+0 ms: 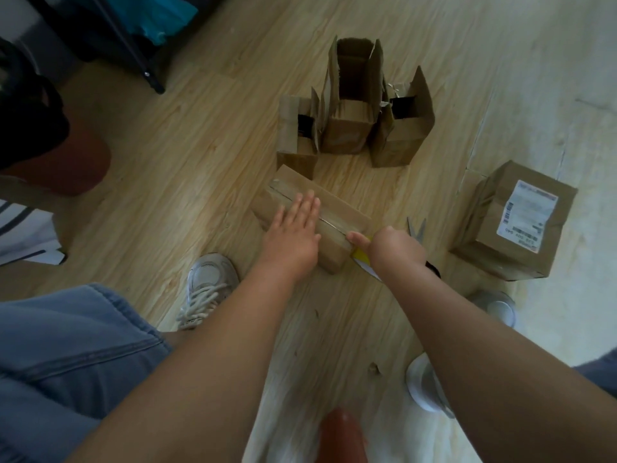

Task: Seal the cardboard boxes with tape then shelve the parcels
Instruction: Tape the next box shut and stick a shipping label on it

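Fingers of the left hand lie straight and close together, pressed flat on top of the closed box. That box lies on the wooden floor, just ahead of the person's shoe. The right hand is at the box's near end, its fingers curled round a yellow item (most likely the tape roll, though the hand hides most of it), with the thumb stretched out onto the seam. A glossy strip runs along that seam from the far end toward the thumb, so I judge the step in hand to be laying and smoothing tape over this box's flaps. The next move probably calls for carrying the strip over the near edge with the flat hand pressing the flaps down, then cutting it; the scissors lie on the floor just behind the right hand. Beyond, three open boxes stand upright in a tight cluster, flaps up and not yet sealed. A labelled parcel sits closed, well apart to the right.
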The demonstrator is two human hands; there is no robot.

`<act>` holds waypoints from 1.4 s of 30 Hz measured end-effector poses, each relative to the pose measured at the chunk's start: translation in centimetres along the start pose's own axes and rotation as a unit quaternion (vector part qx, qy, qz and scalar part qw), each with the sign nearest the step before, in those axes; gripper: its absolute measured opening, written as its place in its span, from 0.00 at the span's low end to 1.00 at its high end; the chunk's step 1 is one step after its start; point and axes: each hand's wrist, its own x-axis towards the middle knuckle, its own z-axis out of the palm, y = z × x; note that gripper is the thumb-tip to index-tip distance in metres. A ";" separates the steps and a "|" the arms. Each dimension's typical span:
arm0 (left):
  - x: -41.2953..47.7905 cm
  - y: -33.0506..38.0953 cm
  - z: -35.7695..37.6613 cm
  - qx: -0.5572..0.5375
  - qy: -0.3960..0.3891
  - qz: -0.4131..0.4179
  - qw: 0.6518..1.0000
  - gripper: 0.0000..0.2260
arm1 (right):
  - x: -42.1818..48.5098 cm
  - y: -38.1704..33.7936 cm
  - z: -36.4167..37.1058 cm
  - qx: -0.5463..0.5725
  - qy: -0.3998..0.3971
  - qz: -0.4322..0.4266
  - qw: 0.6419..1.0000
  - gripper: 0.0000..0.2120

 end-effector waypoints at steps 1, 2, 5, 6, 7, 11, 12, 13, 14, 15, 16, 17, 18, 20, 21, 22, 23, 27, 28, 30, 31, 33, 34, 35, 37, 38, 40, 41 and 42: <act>-0.5 0.8 0.4 -0.009 -0.004 0.020 1.000 0.26 | -0.1 0.1 -0.1 0.001 -0.001 0.002 1.000 0.33; -0.9 1.3 0.8 -0.021 -0.010 0.030 0.999 0.26 | -0.1 0.1 -0.1 0.001 -0.004 0.004 1.000 0.33; -1.5 1.3 1.9 -0.034 -0.024 0.025 0.999 0.27 | 0.0 -0.1 0.1 0.002 -0.011 0.000 1.000 0.34; -1.4 1.1 1.9 -0.034 -0.030 0.021 0.999 0.27 | 0.1 -0.1 0.2 0.006 -0.010 -0.004 1.000 0.34; -1.1 1.0 1.9 -0.033 -0.038 0.020 0.999 0.26 | 0.2 0.0 0.2 0.015 -0.010 -0.009 1.000 0.34; -1.0 1.2 1.5 -0.017 -0.051 0.020 0.998 0.26 | 0.4 1.6 -0.1 0.140 -0.063 -0.060 0.986 0.31; -1.0 1.3 1.5 -0.016 -0.051 0.020 0.998 0.26 | 0.6 2.1 -0.2 0.175 -0.076 -0.075 0.979 0.29; -1.0 1.3 1.5 -0.016 -0.051 0.019 0.998 0.26 | 0.6 2.5 -0.1 0.195 -0.082 -0.089 0.973 0.27; -1.0 1.3 1.4 -0.016 -0.050 0.018 0.998 0.26 | 0.7 2.7 0.0 0.204 -0.082 -0.099 0.970 0.27; -1.0 1.5 1.4 -0.014 -0.048 0.015 0.999 0.26 | 0.7 2.8 0.2 0.201 -0.075 -0.108 0.971 0.26; -1.0 1.7 1.3 -0.010 -0.041 0.011 0.999 0.26 | 0.8 2.8 0.3 0.192 -0.068 -0.113 0.973 0.24; -1.0 1.9 1.3 -0.007 -0.031 0.008 0.999 0.26 | 0.8 2.7 0.3 0.182 -0.065 -0.114 0.975 0.22; -1.2 2.2 1.4 -0.003 -0.015 0.010 1.000 0.26 | 0.8 2.6 0.3 0.176 -0.063 -0.113 0.976 0.22; -1.8 2.6 1.7 0.015 0.014 0.041 0.999 0.25 | 0.9 2.7 0.4 0.175 -0.062 -0.116 0.976 0.23; -2.1 2.8 1.9 0.017 0.018 0.060 0.998 0.25 | 0.9 2.8 0.4 0.176 -0.061 -0.117 0.976 0.24; -2.4 2.9 2.1 0.008 0.013 0.072 0.997 0.25 | 0.9 2.9 0.5 0.176 -0.059 -0.117 0.976 0.25; -2.5 3.0 2.2 -0.005 0.003 0.076 0.997 0.24 | 0.9 2.9 0.6 0.177 -0.056 -0.116 0.976 0.25; -2.3 2.5 2.3 -0.007 -0.016 0.083 0.996 0.24 | 1.3 2.5 0.8 0.168 -0.054 -0.109 0.978 0.25; -2.1 2.4 2.2 -0.002 -0.018 0.084 0.996 0.25 | 1.4 2.4 0.9 0.161 -0.052 -0.107 0.980 0.25; -1.8 2.4 1.8 0.002 -0.027 0.083 0.996 0.25 | 1.4 2.3 1.0 0.151 -0.049 -0.100 0.982 0.24; -1.8 2.6 1.5 -0.001 -0.032 0.081 0.996 0.25 | 1.4 2.3 1.0 0.147 -0.049 -0.099 0.983 0.24; -1.8 2.9 0.7 -0.012 -0.031 0.072 0.997 0.27 | 1.4 2.2 1.0 0.135 -0.048 -0.100 0.985 0.25; -1.7 2.9 0.2 -0.012 -0.021 0.071 0.997 0.29 | 1.4 2.2 1.0 0.132 -0.049 -0.099 0.985 0.26; -1.5 2.9 -0.3 -0.008 -0.007 0.074 0.997 0.31 | 1.4 2.2 1.0 0.133 -0.048 -0.098 0.985 0.27; -1.0 2.8 -1.3 0.011 0.014 0.087 0.996 0.33 | 1.4 2.3 0.8 0.141 -0.047 -0.100 0.984 0.28; -0.7 2.9 -1.7 0.033 0.018 0.095 0.995 0.36 | 1.3 2.4 0.7 0.145 -0.046 -0.104 0.983 0.28; -0.1 3.3 -2.3 0.091 0.004 0.106 0.990 0.42 | 0.9 2.7 0.5 0.155 -0.044 -0.117 0.980 0.28; 0.3 3.5 -2.5 0.118 -0.011 0.108 0.987 0.45 | 0.8 2.8 0.5 0.163 -0.046 -0.122 0.978 0.28; 0.8 3.7 -2.6 0.142 -0.024 0.111 0.983 0.48 | 0.6 2.9 0.4 0.172 -0.050 -0.125 0.976 0.27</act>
